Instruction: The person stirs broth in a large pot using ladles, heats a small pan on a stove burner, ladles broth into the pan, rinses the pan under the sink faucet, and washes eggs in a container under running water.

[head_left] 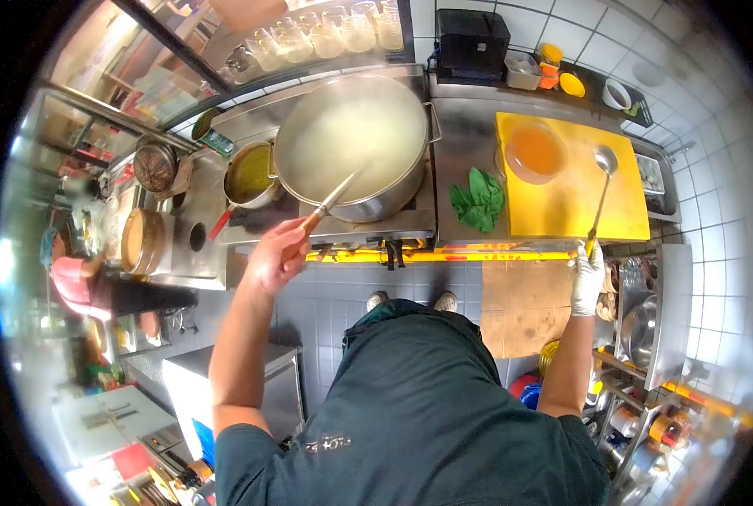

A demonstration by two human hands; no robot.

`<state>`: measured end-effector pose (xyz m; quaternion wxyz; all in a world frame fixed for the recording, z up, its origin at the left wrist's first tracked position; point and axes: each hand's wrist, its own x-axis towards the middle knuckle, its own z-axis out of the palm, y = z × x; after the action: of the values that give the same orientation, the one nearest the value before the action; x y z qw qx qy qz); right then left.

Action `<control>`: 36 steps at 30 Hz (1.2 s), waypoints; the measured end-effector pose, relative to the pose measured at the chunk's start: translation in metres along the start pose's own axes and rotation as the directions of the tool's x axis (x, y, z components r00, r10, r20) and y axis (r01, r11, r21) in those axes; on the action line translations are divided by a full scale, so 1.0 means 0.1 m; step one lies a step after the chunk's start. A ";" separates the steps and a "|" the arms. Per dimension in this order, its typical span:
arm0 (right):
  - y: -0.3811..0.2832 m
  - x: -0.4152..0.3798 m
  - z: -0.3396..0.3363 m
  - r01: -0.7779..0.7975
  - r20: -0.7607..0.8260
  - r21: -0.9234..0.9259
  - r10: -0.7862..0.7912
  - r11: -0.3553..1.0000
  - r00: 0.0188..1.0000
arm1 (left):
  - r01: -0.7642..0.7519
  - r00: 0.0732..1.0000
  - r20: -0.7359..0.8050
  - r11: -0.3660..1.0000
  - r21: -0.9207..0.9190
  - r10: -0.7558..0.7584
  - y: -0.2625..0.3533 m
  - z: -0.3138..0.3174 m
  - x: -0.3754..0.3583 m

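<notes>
My bare left hand (277, 257) is closed around the handle of a wooden-handled metal utensil (336, 199). Its far end reaches over the rim into a large steaming pot (288, 192), where steam and pale liquid hide the tip. My right hand (588, 282), in a white glove, grips the end of a long-handled ladle (601, 196). The ladle's bowl overlaps the yellow cutting board (562, 212). On the board's far left part stands a clear bowl of orange liquid (536, 153). Green leaves (477, 201) lie on the steel counter between pot and board.
Left of the big pot sits a smaller pan (251, 175) with a red handle. Several glass jugs (326, 35) line the window shelf. A black box (472, 44) and small containers (523, 69) stand at the back. Another person (77, 282) is at far left.
</notes>
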<state>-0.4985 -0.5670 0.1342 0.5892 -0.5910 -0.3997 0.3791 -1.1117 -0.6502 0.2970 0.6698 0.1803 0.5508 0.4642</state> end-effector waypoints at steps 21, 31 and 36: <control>-0.90 -0.75 2.34 0.672 0.544 -0.523 -0.401 0.525 0.737 | -0.185 0.982 0.010 0.944 0.271 0.190 -0.40 -0.89 -0.48; -1.11 -0.84 2.92 0.723 0.687 -0.660 -0.225 0.202 0.691 | -0.233 0.970 0.009 0.919 0.320 0.243 -0.59 -1.03 -0.38; -1.06 -0.91 2.90 0.714 0.684 -0.667 -0.203 0.214 0.700 | -0.252 0.965 0.018 0.915 0.314 0.260 -0.63 -1.00 -0.38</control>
<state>-0.8038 -0.5376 0.2325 0.1388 -0.5488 -0.8241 0.0203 -1.1738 -0.7402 0.2386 0.5594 0.3493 0.5972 0.4565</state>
